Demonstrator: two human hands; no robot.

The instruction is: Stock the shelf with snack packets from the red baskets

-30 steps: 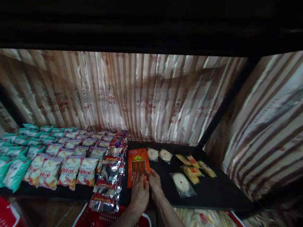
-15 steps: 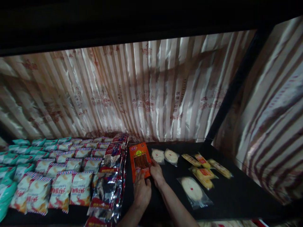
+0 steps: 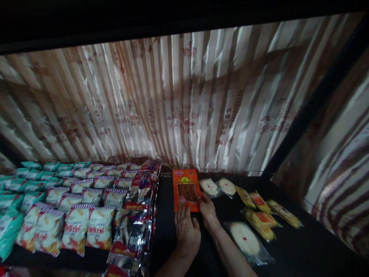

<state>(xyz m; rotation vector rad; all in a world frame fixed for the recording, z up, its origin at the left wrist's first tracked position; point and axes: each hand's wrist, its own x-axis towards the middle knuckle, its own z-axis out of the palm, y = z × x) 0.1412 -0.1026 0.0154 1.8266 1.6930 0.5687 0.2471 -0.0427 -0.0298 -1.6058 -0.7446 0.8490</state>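
Note:
A flat orange packet [image 3: 195,179] with a brown stick-shaped snack showing on its front lies on the black shelf. My left hand [image 3: 187,227] rests at its lower edge, palm down, with fingers stretched out flat over the bottom of the packet. At the packet's lower right side, my right hand [image 3: 208,209] has its fingers closed on the edge; the thumb is hard to make out. Two round, pale, clear-wrapped pieces [image 3: 209,187] lie just right of the packet. To its left runs a stack of shiny dark red and silver packs [image 3: 131,223], with a strip of shelf between.
Rows of white snack bags [image 3: 75,227] and teal bags [image 3: 11,231] fill the left. On the right lie several yellow packs [image 3: 259,221] and a larger round wrapped piece [image 3: 245,238]. Striped sheeting [image 3: 178,100] hangs behind, and a dark bar [image 3: 311,104] slants on the right.
The view has shifted, with shelf items appearing farther right. Both hands and the orange packet have moved right, widening the gap to the shiny packs. The packet now sits straighter.

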